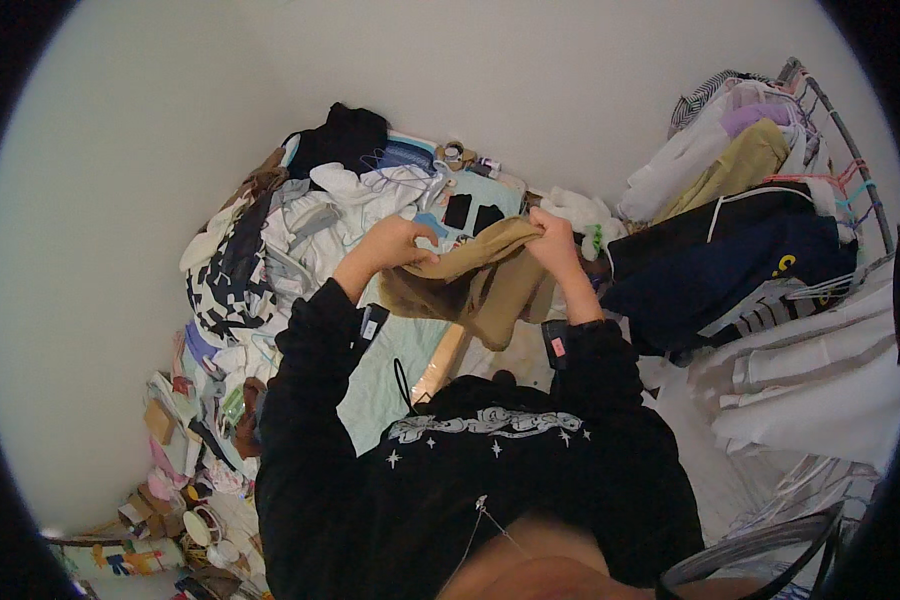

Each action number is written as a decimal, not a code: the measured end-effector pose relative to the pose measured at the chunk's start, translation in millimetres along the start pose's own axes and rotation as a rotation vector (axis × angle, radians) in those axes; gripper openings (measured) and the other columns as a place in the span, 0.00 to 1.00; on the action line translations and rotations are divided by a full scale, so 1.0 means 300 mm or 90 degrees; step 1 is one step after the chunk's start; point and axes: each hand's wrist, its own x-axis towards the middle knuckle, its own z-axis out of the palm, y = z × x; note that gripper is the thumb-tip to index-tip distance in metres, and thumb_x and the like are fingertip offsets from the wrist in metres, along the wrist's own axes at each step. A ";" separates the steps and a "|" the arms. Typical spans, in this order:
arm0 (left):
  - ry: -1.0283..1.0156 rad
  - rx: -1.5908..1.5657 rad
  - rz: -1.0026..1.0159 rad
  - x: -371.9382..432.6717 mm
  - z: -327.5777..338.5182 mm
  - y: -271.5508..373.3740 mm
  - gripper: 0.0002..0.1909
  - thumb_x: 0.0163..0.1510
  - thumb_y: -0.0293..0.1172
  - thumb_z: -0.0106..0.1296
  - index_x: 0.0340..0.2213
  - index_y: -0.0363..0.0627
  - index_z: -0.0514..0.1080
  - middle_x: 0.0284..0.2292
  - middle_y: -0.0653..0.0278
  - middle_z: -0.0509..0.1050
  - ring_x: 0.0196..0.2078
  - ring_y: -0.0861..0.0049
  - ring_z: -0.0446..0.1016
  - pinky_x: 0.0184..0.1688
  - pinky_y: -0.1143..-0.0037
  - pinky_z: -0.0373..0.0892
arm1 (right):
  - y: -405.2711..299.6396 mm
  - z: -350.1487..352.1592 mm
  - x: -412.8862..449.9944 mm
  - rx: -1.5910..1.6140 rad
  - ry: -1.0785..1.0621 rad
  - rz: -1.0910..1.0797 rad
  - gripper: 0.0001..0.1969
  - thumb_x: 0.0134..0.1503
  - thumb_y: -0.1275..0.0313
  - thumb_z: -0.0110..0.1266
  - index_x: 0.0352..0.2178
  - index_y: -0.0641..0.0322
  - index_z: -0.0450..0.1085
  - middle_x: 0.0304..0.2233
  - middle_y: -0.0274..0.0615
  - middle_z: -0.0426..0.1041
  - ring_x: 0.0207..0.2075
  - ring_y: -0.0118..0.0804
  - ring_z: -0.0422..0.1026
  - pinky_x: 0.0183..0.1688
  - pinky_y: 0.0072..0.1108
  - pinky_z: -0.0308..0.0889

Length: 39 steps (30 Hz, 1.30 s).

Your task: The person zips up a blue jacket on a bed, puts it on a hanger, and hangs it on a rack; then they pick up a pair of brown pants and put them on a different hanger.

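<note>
A tan cloth garment (495, 281) hangs between my two hands, its upper edge stretched from one to the other. My left hand (401, 246) pinches the left end of that edge between thumb and fingers. The right end is gripped in my right hand (551, 238), a little higher up. Below the garment lies a pale green cloth (390, 367), with a flat package in clear wrap (439, 364) along its side. Two small black pieces (457, 211) rest on a light blue surface just beyond. The garment's full shape is hidden by its folds.
Piled clothes (322, 217) stretch along the wall at the left, a black-and-white patterned cloth (229, 289) among them. A metal rack (840, 120) at the right holds hanging clothes, including a navy garment (727, 277) and white ones. A white plush toy (577, 210) sits behind my right hand.
</note>
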 end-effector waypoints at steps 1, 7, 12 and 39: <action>-0.014 0.020 0.019 -0.002 0.013 0.004 0.21 0.27 0.48 0.60 0.26 0.51 0.72 0.11 0.62 0.66 0.16 0.71 0.67 0.20 0.76 0.61 | -0.012 -0.015 0.004 -0.011 -0.010 0.005 0.10 0.36 0.74 0.50 0.16 0.64 0.55 0.13 0.49 0.56 0.16 0.43 0.54 0.19 0.24 0.54; -0.082 0.063 0.095 -0.028 0.038 0.059 0.14 0.33 0.44 0.55 0.21 0.49 0.72 0.12 0.61 0.66 0.17 0.68 0.68 0.20 0.74 0.62 | 0.028 -0.133 0.004 -0.094 -0.068 0.040 0.10 0.35 0.74 0.50 0.18 0.63 0.56 0.14 0.48 0.58 0.17 0.44 0.58 0.20 0.24 0.54; 0.149 0.210 0.185 0.000 0.043 0.058 0.08 0.36 0.38 0.50 0.17 0.48 0.67 0.17 0.65 0.67 0.17 0.65 0.67 0.18 0.70 0.63 | 0.130 -0.201 -0.041 -0.070 -0.252 0.027 0.12 0.36 0.71 0.55 0.20 0.65 0.60 0.14 0.38 0.59 0.18 0.28 0.57 0.22 0.18 0.55; 0.750 0.264 0.132 0.237 -0.158 0.309 0.09 0.33 0.21 0.52 0.23 0.42 0.70 0.14 0.64 0.60 0.12 0.77 0.60 0.14 0.80 0.58 | 0.174 0.294 -0.200 0.080 -0.399 0.069 0.25 0.39 0.54 0.54 0.35 0.62 0.64 0.29 0.42 0.69 0.32 0.36 0.68 0.36 0.23 0.62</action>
